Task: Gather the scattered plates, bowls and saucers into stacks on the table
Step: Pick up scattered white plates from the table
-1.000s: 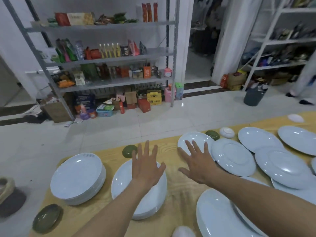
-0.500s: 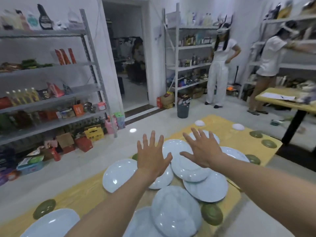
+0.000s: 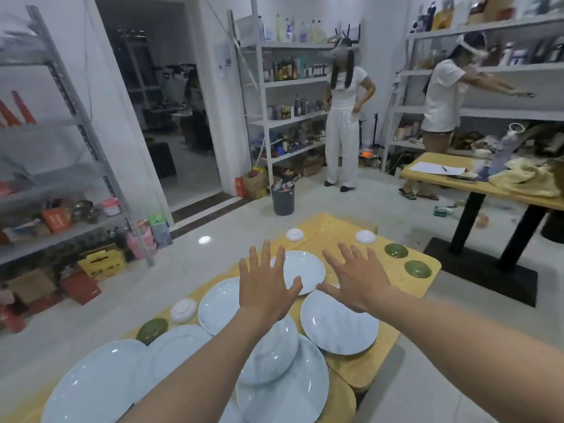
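Far centre: dark grey plastic bin [image 3: 283, 199] on floor, near white metal shelf rack [image 3: 293, 82]. Far right: wooden worktop [image 3: 488, 186] carrying white papers [image 3: 433, 169].

Worktop [image 3: 360, 366]: pale wood, visible grain, matt. Plates [image 3: 338, 326]: white glazed ceramic, glossy. Saucers [image 3: 417, 268]: green glaze, shiny. Floor [image 3: 91, 325]: polished tile.

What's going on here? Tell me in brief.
A person is gathering dishes on a wooden table. Both the left hand and right hand are spread open above the white plates, holding nothing. The plates lie loose, some overlapping; small white bowls and green saucers sit scattered at the far end, not yet stacked.
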Demonstrator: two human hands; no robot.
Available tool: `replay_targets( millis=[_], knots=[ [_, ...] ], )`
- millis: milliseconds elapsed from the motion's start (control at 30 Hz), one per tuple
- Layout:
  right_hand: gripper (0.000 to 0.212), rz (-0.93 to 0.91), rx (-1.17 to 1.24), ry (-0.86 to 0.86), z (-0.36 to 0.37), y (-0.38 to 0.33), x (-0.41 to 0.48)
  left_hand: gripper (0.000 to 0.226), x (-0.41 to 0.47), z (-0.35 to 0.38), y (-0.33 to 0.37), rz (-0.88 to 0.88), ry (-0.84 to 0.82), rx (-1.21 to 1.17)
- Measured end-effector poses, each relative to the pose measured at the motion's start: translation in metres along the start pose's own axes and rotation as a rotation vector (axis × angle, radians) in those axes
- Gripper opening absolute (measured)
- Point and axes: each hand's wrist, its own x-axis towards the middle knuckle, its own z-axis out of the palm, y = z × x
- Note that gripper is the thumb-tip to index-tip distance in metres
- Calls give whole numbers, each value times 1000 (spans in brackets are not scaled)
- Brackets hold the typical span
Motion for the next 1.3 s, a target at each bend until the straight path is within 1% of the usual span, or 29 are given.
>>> replay_targets(
  millis=[200, 267, 400, 500, 567, 633, 667, 733, 800, 900, 967, 1000, 1067, 1133, 1200, 1300],
  knots=[
    [81, 51, 67, -86, 39, 36, 76, 69, 82, 59, 9, -57, -113, -54],
    [78, 82, 123, -109, 50, 46, 99, 64, 104, 75, 11, -127, -168, -143],
    [66, 185, 355, -229, 76, 66, 151, 58, 148, 107, 10, -450, -298, -502],
    [61, 290, 588, -343, 102, 80, 201, 55, 181, 142, 5, -693, -385, -760],
    [61, 347, 756, -384, 121, 85, 235, 54, 200, 166, 2, -872, -409, -884],
    [60, 376, 881, -428, 142, 85, 266, 55, 213, 190, 0, -1043, -399, -973],
    [59, 387, 923, -454, 153, 85, 279, 55, 218, 202, -1, -1101, -391, -982],
    [60, 406, 980, -516, 174, 83, 300, 55, 225, 226, -2, -1162, -384, -954],
    [62, 411, 1011, -574, 192, 82, 315, 52, 229, 242, -2, -1187, -384, -896],
    [68, 404, 1031, -641, 213, 78, 329, 50, 231, 260, -2, -1223, -343, -826],
    [65, 395, 1042, -668, 225, 74, 336, 50, 230, 266, 0, -1263, -317, -805],
    [59, 388, 1044, -671, 229, 72, 338, 51, 230, 269, 0, -1283, -313, -798],
    [38, 375, 1052, -648, 237, 68, 341, 54, 229, 275, 1, -1334, -316, -824],
    [27, 387, 1062, -614, 240, 65, 342, 54, 227, 279, 2, -1392, -312, -899],
    [25, 419, 1073, -572, 241, 63, 343, 54, 227, 280, 2, -1435, -290, -969],
    [31, 459, 1103, -526, 236, 63, 343, 52, 229, 272, 0, -1487, -230, -1030]
  ],
)
